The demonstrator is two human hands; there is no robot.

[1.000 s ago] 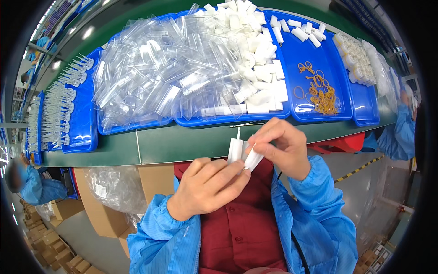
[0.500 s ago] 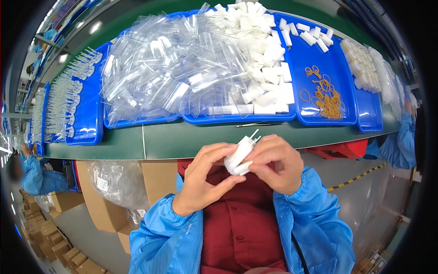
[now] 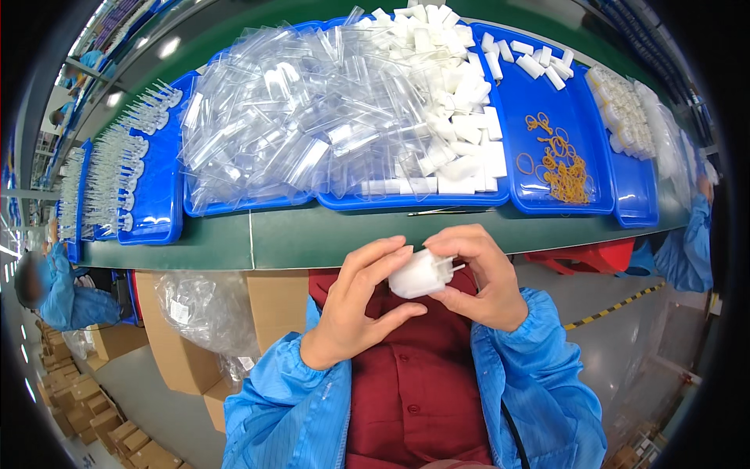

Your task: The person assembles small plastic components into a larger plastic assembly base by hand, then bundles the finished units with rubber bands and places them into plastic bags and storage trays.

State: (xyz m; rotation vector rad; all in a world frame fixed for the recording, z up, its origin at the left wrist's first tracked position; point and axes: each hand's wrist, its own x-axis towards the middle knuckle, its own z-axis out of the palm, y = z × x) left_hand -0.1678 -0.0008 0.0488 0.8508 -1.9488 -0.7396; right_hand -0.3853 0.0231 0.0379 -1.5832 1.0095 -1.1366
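White, head view: a bundle (image 3: 419, 277) of small pieces, thin stems poking from its right end, held up before the person near the front edge of the counter (image 3: 312, 234). Right hand (image 3: 490, 283) grips it between thumb and fingers. Left hand (image 3: 349, 301) spread, fingertips at the bundle's upper left, thumb apart below. Progress, as I judge it: these pieces are gathered together; no band can be made out around them, though fingers hide part. Plenty left loose: white pieces (image 3: 470, 129) heaped against clear sleeves (image 3: 266, 117) in blue trays, a few more at the far end of the next tray (image 3: 512, 109), orange bands (image 3: 568, 180) at its near end. Stemmed parts (image 3: 109, 184) in rows at left; pale packs (image 3: 621, 109) at right. Counter green, a thin rod (image 3: 437, 212) just in front of the trays. Room: grey floor, striped tape (image 3: 617, 303), open carton (image 3: 176, 352) with a clear bag (image 3: 203, 313), more cartons stacked lower left. Blue-sleeved co-workers at far left and far right.
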